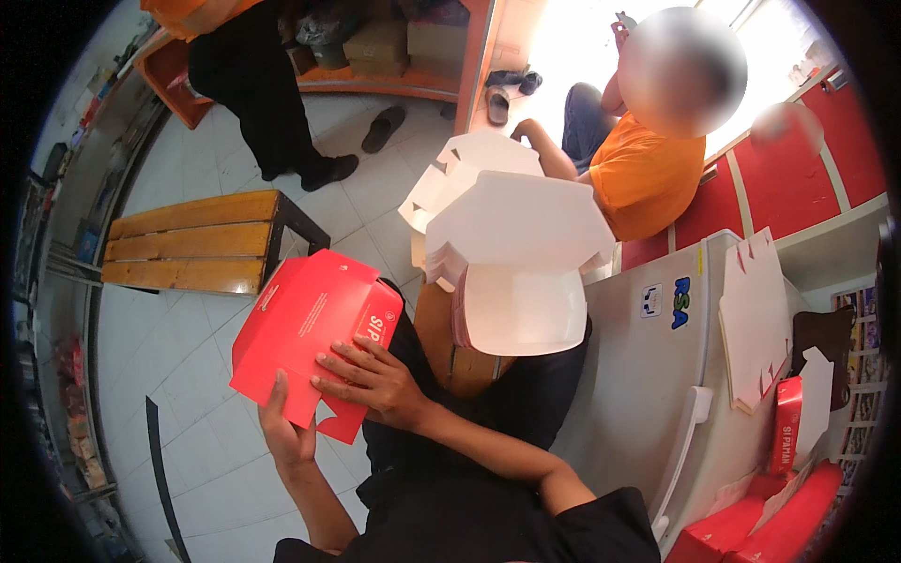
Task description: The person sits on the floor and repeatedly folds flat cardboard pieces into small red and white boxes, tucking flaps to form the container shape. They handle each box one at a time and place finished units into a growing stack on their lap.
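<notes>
A red cardboard food box (310, 324), partly folded with a cut flap along its lower edge, is held tilted over my left thigh. My left hand (286, 427) grips its lower left edge, the thumb on the red face and the other fingers hidden behind. My right hand (380, 383) lies across the right side of the box, fingers bent and pressed on a red panel. Just in front of me, between my legs, is a nested stack of white-lined boxes (526, 310) with lids raised. Behind it lean more white carton pieces (479, 155).
A slatted wooden bench (188, 239) stands at the left. To my right is a pale chest freezer (648, 375) with flat white cartons (751, 324) and red boxes (732, 525). One person in orange (648, 178) sits ahead; another in black trousers (244, 84) stands far left.
</notes>
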A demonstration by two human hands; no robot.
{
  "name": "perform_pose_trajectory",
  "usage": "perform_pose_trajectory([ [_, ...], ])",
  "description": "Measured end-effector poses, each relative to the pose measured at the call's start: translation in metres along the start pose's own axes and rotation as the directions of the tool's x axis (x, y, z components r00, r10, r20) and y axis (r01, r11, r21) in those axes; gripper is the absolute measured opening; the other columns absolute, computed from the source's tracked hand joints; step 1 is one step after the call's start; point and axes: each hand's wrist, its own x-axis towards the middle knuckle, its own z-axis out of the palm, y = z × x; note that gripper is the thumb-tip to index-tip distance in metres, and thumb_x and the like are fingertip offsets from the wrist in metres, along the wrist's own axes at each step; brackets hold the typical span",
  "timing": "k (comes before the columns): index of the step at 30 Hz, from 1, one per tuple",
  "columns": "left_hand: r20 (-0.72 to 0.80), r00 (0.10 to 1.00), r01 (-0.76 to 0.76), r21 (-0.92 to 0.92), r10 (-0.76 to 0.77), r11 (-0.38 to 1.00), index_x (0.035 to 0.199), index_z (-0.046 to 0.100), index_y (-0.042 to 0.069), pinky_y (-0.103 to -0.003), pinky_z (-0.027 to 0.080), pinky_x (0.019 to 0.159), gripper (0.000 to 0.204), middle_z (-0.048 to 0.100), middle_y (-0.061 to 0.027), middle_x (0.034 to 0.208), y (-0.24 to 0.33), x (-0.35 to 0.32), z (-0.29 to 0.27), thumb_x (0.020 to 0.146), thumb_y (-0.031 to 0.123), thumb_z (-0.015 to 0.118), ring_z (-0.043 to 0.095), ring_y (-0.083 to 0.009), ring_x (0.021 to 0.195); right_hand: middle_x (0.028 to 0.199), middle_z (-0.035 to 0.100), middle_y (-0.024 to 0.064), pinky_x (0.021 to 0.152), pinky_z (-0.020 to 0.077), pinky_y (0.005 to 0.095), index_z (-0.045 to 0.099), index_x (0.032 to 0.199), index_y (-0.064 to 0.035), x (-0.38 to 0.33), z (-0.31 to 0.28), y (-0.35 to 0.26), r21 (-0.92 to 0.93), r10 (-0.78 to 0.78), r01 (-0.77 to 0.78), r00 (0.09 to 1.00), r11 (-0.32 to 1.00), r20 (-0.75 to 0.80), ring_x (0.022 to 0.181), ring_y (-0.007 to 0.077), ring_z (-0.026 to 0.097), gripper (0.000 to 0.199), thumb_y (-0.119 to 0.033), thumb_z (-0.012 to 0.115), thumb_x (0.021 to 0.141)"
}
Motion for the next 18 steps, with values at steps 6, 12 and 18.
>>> perform_pose_trajectory([
  [6, -0.09, 0.994, -0.06, -0.015, 0.058, 0.998, 0.122, 0.059, 0.002, -0.034, 0.054, 0.093, 0.029, 0.068, -0.0072, 0.107, -0.01, 0.024, 0.003, 0.097, 0.014, 0.068, 0.066, -0.0165, 0.099, 0.149, 0.052, 0.017, 0.101, 0.0538, 0.0398, 0.056, 0.141, -0.007, -0.006, 0.007, -0.013, 0.599, 0.4, -0.348, 0.915, 0.722, 0.05, 0.123, 0.035, 0.063, 0.061, -0.003, 0.074, 0.083],
  [12, -0.067, 0.988, -0.133, 0.079, 0.138, 0.988, 0.121, 0.061, 0.001, -0.033, 0.056, 0.088, 0.025, 0.068, -0.0089, 0.111, -0.02, 0.027, 0.02, 0.099, 0.013, 0.065, 0.067, -0.0168, 0.1, 0.144, 0.056, 0.0147, 0.103, 0.054, 0.0409, 0.063, 0.133, -0.0065, 0.001, -0.012, 0.016, -0.027, -0.198, 0.199, 0.98, 0.98, 0.031, 0.133, 0.0337, 0.055, 0.051, -0.016, 0.077, 0.085],
  [18, -0.03, 0.94, -0.334, 0.114, 0.339, 0.936, 0.127, 0.059, 0.001, -0.034, 0.056, 0.09, 0.032, 0.067, -0.0116, 0.117, -0.041, 0.015, 0.042, 0.106, 0.025, 0.055, 0.067, -0.0194, 0.103, 0.145, 0.055, 0.0167, 0.108, 0.049, 0.041, 0.062, 0.133, -0.003, 0.027, -0.013, 0.016, 0.334, 0.132, -0.104, 0.989, 0.937, -0.061, 0.136, 0.0366, 0.052, 0.049, -0.013, 0.077, 0.087],
])
